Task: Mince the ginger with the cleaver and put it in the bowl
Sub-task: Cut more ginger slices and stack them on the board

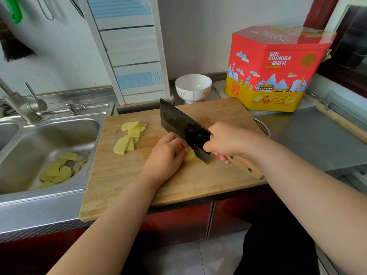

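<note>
A: While the right hand [228, 140] grips the cleaver [185, 129] by its wooden handle, where's the ginger?

B: Ginger piece [190, 155] sits on the cutting board [178, 181], near-centre, pinned by curled fingers of the left hand [166, 153]. Pale yellow, peeled, small lump (mostly hidden by the hand). Blade's dark, edge down at the ginger's right side.

A: Already-cut bits?

B: Ginger slices [130, 136] fanned out, flat, left-far part of the board, well apart from the hands. Same pale yellow.

A: Bowl?

B: White bowl [193, 87] just beyond the board's far edge, upright. Peelings [59, 169] lie in the sink [29, 147], left. Red-yellow cookie tin [276, 68] far right.
</note>
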`<state>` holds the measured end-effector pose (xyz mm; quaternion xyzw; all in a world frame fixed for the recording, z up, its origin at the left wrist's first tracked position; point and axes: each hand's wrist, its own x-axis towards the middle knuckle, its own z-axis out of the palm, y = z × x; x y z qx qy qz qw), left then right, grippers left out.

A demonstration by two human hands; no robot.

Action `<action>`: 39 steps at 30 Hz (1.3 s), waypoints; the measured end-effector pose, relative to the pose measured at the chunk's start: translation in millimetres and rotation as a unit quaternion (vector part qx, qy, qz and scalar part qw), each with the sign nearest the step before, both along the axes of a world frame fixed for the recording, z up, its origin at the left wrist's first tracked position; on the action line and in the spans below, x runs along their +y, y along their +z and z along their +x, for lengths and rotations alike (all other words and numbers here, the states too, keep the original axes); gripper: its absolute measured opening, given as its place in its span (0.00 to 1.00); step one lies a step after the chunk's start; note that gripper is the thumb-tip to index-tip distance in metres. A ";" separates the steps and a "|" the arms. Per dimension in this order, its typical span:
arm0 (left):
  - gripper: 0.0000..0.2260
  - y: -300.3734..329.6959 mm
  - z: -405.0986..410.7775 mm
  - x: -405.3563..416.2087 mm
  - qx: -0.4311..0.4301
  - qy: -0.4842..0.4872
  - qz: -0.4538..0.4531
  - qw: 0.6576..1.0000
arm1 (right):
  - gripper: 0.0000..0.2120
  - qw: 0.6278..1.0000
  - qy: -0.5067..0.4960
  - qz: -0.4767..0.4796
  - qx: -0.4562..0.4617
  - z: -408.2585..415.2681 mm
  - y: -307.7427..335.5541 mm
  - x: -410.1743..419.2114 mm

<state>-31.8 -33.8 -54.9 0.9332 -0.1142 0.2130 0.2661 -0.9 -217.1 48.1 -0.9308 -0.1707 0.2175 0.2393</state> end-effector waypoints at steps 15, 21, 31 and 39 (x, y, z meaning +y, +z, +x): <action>0.03 0.9 -1.7 -2.2 -0.003 0.006 -0.017 1.000 | 0.08 0.998 0.015 -0.054 -0.018 -6.4 22.7 8.7; 0.02 -1.0 -0.4 -1.7 -0.006 0.012 -0.012 1.000 | 0.11 0.996 0.020 -0.081 0.013 3.6 25.8 19.9; 0.01 -3.1 -0.9 -0.8 -0.021 0.014 -0.016 1.000 | 0.09 0.997 -0.033 -0.061 -0.015 -4.4 -7.0 13.8; 0.01 -0.1 -5.1 -1.5 -0.015 0.019 -0.008 1.000 | 0.11 0.999 -0.048 0.005 0.006 -2.9 -0.2 -3.9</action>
